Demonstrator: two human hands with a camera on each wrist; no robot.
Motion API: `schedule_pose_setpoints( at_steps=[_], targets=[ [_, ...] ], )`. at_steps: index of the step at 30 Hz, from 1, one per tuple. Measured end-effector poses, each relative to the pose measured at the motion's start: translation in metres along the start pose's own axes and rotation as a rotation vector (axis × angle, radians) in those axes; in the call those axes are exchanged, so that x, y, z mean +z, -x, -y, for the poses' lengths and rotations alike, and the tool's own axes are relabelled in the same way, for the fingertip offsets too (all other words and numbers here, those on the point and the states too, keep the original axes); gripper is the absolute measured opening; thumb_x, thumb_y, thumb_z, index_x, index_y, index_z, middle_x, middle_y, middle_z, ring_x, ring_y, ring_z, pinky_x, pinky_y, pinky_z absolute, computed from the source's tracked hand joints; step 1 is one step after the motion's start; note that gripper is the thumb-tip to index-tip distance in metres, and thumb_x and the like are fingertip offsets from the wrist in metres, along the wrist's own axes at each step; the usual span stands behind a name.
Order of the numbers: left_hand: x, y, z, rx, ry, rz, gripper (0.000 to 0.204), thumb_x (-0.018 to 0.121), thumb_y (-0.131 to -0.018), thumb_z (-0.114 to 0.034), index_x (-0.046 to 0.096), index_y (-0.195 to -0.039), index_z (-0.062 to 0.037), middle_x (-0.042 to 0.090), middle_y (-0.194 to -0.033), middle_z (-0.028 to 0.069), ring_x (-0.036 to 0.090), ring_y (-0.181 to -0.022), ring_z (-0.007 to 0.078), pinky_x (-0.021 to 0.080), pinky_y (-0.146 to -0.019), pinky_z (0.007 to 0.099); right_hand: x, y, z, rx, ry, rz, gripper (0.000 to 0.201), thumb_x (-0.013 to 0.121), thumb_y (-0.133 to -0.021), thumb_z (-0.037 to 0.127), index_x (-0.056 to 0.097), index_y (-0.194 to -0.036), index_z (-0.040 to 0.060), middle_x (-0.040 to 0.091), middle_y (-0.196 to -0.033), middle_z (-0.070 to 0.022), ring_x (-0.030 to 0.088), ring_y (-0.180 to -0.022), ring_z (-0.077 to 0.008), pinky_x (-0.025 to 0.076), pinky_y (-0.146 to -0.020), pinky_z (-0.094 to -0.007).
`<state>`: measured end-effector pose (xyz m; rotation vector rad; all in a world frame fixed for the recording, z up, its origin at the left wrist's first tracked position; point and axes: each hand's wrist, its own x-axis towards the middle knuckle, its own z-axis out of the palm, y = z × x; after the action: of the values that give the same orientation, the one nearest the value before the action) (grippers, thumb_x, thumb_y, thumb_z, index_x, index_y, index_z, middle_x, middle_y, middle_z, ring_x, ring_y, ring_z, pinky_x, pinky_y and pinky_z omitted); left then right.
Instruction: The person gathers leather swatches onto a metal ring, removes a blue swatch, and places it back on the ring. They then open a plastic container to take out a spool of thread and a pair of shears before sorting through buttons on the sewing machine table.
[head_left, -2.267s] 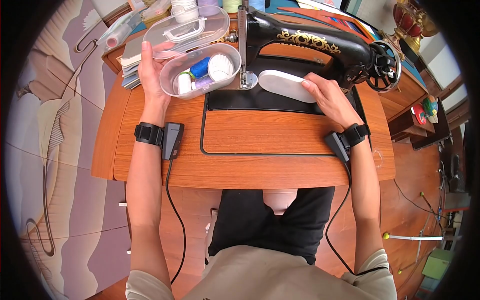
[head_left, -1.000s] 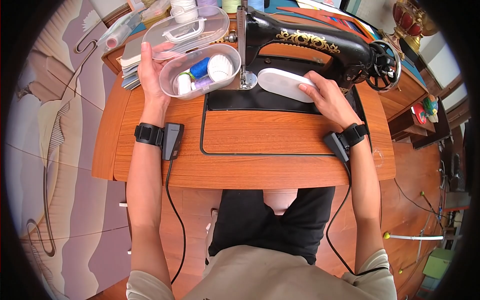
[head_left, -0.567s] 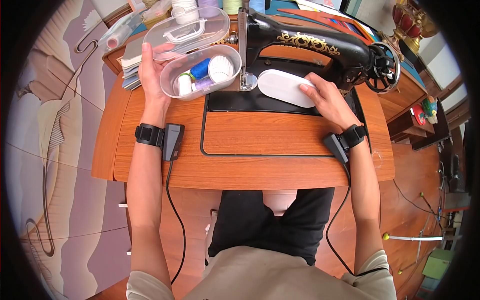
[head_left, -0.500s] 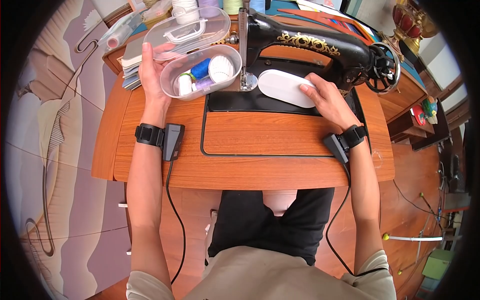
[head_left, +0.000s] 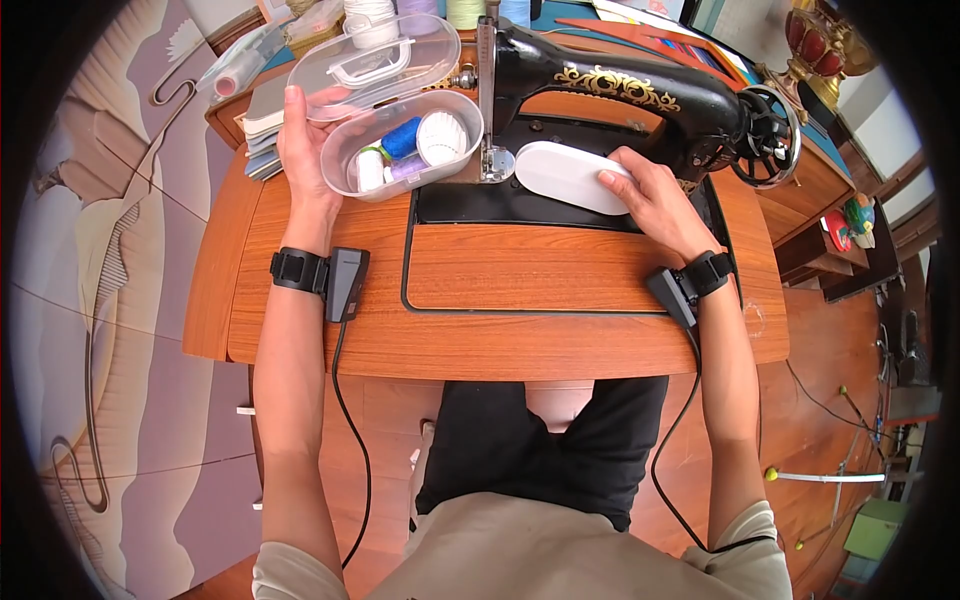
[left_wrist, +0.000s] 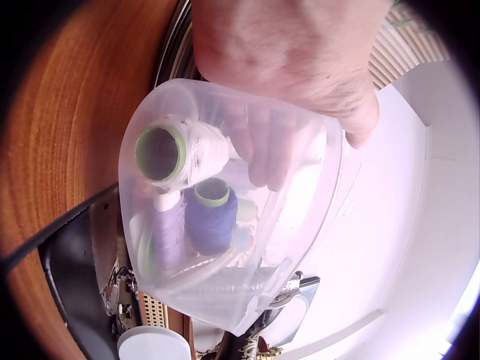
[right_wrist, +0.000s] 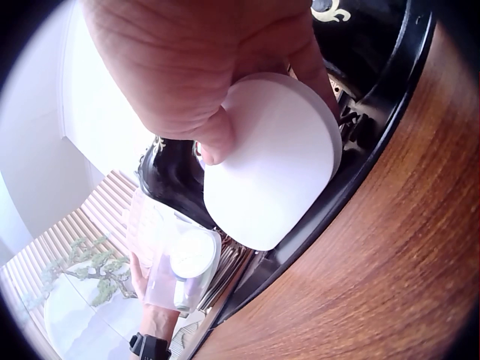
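Observation:
My left hand (head_left: 305,150) holds a clear plastic box (head_left: 345,180) from its left side, fingers behind and under it, thumb up beside the raised lid (head_left: 385,65). Inside lie a blue thread spool (head_left: 401,138), a lilac spool (head_left: 405,166), a small white spool (head_left: 369,168) and a larger white one (head_left: 441,137). My right hand (head_left: 655,190) pinches one end of a flat white oval plastic piece (head_left: 570,178), thumb on its face and fingers behind. This piece is over the sewing machine's black bed, to the right of the box.
A black sewing machine (head_left: 610,65) with gold ornament stands behind my hands, its handwheel (head_left: 770,130) at the right. Its wooden table (head_left: 540,265) lies below them. Large thread cones (head_left: 465,12) stand at the back, and a stack of cloth or papers (head_left: 262,130) is at the left.
Over the last two seconds the white piece has tilted, turning its broad face more towards the head camera. My right thumb has shifted slightly along it. The box stays nearly still.

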<state>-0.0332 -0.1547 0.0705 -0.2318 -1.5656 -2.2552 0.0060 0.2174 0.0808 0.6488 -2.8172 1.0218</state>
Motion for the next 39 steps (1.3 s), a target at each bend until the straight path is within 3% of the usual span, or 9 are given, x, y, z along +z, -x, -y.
schedule_pose_setpoints(
  at_steps=[19,26,31,39],
  targets=[
    [0.0,0.0,0.0,-0.002,0.003,0.015,0.065,0.043,-0.095,-0.06,0.06,-0.106,0.0024,0.067,-0.087,0.016,0.066,-0.082,0.0251,0.054,-0.077,0.0361,-0.004,0.004,0.013,-0.051,-0.029,0.059,0.023,0.062,-0.09,0.02,0.062,-0.097,-0.0027,0.061,-0.075,-0.0186,0.057,-0.067,-0.0259,0.045,-0.065,-0.0364],
    [0.001,0.001,-0.001,-0.001,-0.002,0.007,0.066,0.044,-0.094,-0.061,0.06,-0.106,0.0025,0.067,-0.087,0.0159,0.066,-0.082,0.0253,0.054,-0.077,0.0361,0.003,0.003,0.005,-0.09,-0.095,0.107,0.019,0.069,-0.084,0.014,0.062,-0.093,-0.0009,0.064,-0.078,-0.0145,0.059,-0.07,-0.0256,0.047,-0.066,-0.0346],
    [0.0,0.0,0.0,0.0,-0.001,0.006,0.067,0.045,-0.094,-0.061,0.059,-0.106,0.0031,0.067,-0.086,0.0156,0.066,-0.082,0.026,0.054,-0.078,0.0363,0.005,0.002,-0.001,-0.273,-0.088,0.118,0.024,0.074,-0.079,0.013,0.058,-0.093,0.0012,0.065,-0.092,-0.0113,0.061,-0.082,-0.0275,0.048,-0.071,-0.0355],
    [0.0,0.001,0.0,0.0,-0.002,0.009,0.066,0.044,-0.094,-0.061,0.059,-0.106,0.0026,0.068,-0.088,0.0173,0.067,-0.083,0.026,0.054,-0.079,0.0361,0.003,0.002,0.0,-0.178,-0.064,0.1,0.022,0.07,-0.084,0.015,0.057,-0.093,0.0003,0.062,-0.083,-0.0134,0.058,-0.075,-0.028,0.047,-0.069,-0.036]
  ],
)
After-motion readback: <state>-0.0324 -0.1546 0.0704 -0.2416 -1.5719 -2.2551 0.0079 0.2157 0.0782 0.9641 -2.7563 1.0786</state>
